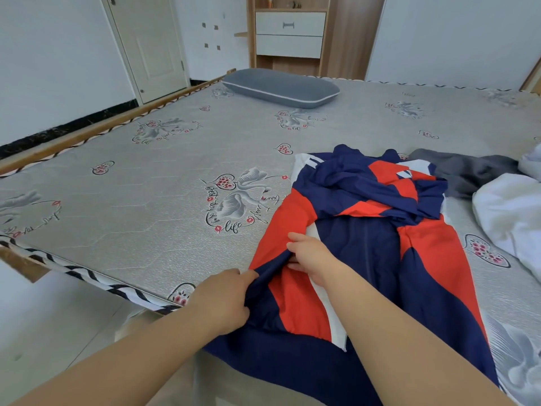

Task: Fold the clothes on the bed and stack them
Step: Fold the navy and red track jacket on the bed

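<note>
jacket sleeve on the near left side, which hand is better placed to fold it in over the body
Left, probably. The left hand already pinches the navy edge of the jacket on that side, while the right hand lies on the fabric further in, where it can pin the fold.

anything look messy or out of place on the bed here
Yes. The upper part of the navy and red jacket is bunched in a heap, not flat. A grey garment and white cloth lie crumpled to its right. The pillow sits askew on the mattress.
</note>
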